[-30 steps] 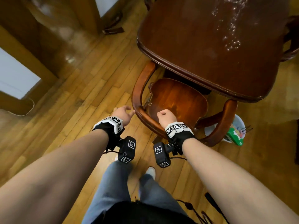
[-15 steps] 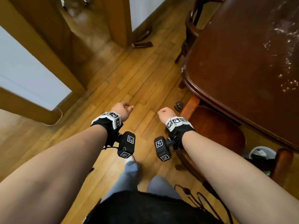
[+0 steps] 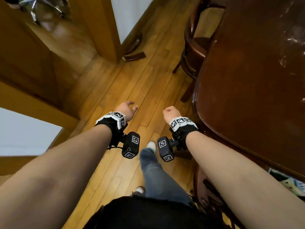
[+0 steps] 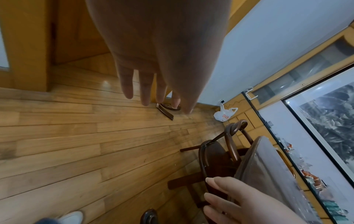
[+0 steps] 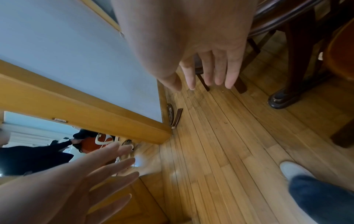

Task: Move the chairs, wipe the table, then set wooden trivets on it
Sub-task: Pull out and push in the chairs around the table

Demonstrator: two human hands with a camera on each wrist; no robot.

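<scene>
Hands were free: the left hand (image 3: 126, 109) and the right hand (image 3: 170, 113) both hung over bare floor (image 3: 132, 83) with fingers relaxed and straight, holding nothing, as the wrist views confirmed. The table (image 3: 250, 96) filled the right side, its top streaked with pale residue near the far edge, not yet wiped. One dark chair (image 3: 194, 45) stood tucked against the table's left edge ahead; no trivets or cloth showed anywhere.

Judging from this, the next chair was the target, and the likely trouble was a knock. Its legs sat close to the table's edge, so pulling it at an angle could scrape the table or catch a leg on the floorboards.

As for containers, a white plastic bag (image 4: 224, 113) sat on the floor by the wall, contents unseen.
</scene>
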